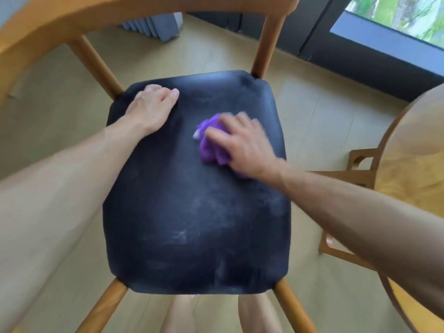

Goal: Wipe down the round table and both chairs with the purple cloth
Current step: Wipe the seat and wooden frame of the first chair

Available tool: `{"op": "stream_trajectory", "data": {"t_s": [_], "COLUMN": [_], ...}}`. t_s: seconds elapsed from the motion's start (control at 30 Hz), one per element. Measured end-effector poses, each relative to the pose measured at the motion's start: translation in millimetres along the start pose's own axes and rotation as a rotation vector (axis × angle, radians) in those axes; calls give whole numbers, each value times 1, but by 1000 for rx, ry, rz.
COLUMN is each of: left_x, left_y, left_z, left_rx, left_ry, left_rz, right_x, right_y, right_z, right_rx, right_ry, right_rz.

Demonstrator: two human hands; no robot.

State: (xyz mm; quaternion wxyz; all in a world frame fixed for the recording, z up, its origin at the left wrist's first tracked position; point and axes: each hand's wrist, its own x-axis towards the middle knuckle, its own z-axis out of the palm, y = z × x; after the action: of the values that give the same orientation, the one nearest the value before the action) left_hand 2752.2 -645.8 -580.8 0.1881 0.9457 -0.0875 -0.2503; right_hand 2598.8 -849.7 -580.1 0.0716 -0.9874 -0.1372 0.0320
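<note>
Pressing the bunched purple cloth (212, 143) onto the chair seat (192, 212), the right hand (245, 143) gripped it right of centre; the left hand (151, 108) lay flat, unclenched, near the seat's back-left corner.

Open seat in the middle, wood and hands around the edges

The near half of the black chair seat (192, 224) lies bare, so a hand can sweep there freely. Farther in, the left hand (151, 106) rests flat on the far left corner and the right hand (242, 143) presses the purple cloth (211, 145) right of centre, with a clear strip of seat between them. The curved wooden backrest (120, 18) and its two posts close off the far side. To the right, the round table (413, 164) stands near the seat, leaving a band of floor (319, 116) between.
</note>
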Motion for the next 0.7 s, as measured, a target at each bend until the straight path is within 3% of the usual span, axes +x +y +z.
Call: {"op": "stream_trajectory", "data": {"t_s": [0.1,0.2,0.27,0.37,0.43,0.5,0.6,0.7], "left_x": [-3,-9,-12,-20,-25,-28,-29,-32], "left_y": [1,3,4,0,-4,-7,-5,-2], "left_z": [5,11,16,18,19,18,18,17], "left_rx": [16,15,24,15,21,29,37,39], "left_ry": [25,66,76,55,32,29,42,35], "left_rz": [13,33,51,59,63,76,85,76], "right_x": [15,6,-9,-42,-58,-56,-37,-19], "right_y": [-4,-54,-93,-134,-133,-104,-29,35], "right_z": [2,14,23,34,37,32,15,1], "right_rx": [-25,40,122,195,167,143,62,-39], "right_ry": [9,38,14,-73,-135,-130,-39,24], "right_rz": [243,246,114,-248,-427,-474,-337,-40]}}
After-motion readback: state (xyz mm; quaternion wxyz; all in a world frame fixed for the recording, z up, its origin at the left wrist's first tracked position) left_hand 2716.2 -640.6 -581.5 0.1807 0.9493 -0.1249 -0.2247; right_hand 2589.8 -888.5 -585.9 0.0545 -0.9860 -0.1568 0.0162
